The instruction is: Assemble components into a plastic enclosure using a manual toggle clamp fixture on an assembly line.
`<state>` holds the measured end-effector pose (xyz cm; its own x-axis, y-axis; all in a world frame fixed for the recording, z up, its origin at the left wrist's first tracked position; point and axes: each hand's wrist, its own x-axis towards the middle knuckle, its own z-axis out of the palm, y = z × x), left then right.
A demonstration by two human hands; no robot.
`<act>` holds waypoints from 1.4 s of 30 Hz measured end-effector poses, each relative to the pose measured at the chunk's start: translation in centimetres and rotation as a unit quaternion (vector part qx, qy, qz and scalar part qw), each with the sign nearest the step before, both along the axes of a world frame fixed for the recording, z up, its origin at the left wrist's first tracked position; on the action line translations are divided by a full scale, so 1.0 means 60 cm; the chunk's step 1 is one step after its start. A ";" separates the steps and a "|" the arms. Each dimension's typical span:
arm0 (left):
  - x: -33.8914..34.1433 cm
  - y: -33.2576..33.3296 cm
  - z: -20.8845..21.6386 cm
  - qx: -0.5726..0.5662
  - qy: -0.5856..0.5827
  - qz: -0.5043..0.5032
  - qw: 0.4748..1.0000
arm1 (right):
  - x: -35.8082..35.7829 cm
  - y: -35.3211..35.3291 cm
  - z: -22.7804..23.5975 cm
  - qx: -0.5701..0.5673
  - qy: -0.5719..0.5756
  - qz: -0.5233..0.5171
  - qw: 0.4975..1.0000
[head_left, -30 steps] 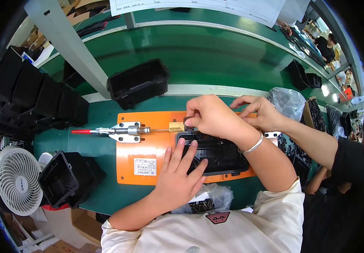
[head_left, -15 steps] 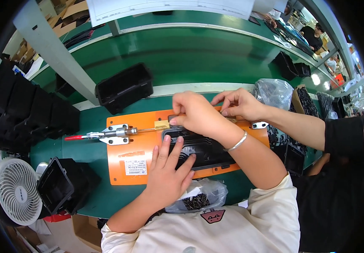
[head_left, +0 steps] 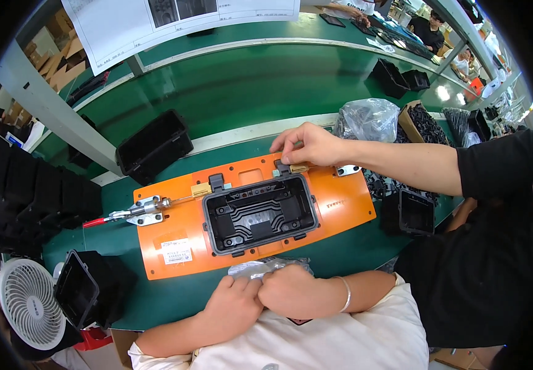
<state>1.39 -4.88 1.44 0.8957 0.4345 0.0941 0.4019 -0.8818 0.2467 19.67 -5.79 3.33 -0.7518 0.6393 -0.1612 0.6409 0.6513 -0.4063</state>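
Note:
A black plastic box (head_left: 259, 229), its cavity facing up, sits in an orange fixture plate (head_left: 347, 206). At its far edge stand a left black clip (head_left: 216, 182) and a right black clip (head_left: 282, 168). My left hand (head_left: 232, 305) and my right hand (head_left: 294, 291) are together at the near table edge, against a clear plastic bag (head_left: 279, 264). Both have curled fingers; whatever they hold is hidden. A co-worker's hand (head_left: 311, 145) touches the right clip. On the plate's left side is a toggle clamp (head_left: 146, 211) with a red handle.
Stacked black boxes (head_left: 32, 191), a white fan (head_left: 32, 302) and an open black box (head_left: 87, 287) stand left. Another box (head_left: 155, 145) lies behind the plate. At right are a plastic bag (head_left: 368, 117), a carton of black parts (head_left: 424, 123) and a black bin (head_left: 414, 213).
Both my hands have left the box and drawn back to the plastic bag at the near edge, uncovering the cavity. The co-worker's hand stays by the right clip. The view has shifted.

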 end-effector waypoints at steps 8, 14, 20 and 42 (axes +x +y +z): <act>0.000 0.004 -0.011 -0.044 -0.012 -0.008 0.999 | 0.016 -0.004 -0.052 -0.007 0.068 -0.027 0.997; -0.012 0.009 -0.013 -0.098 -0.087 0.003 0.991 | 0.034 0.008 -0.037 -0.008 0.140 -0.015 0.990; -0.036 0.076 0.041 -0.091 -0.281 0.056 0.954 | 0.036 0.027 -0.026 -0.051 0.098 0.052 0.992; -0.071 0.179 0.006 0.139 -0.239 0.350 0.895 | -0.022 0.212 -0.001 0.325 0.034 -0.114 0.938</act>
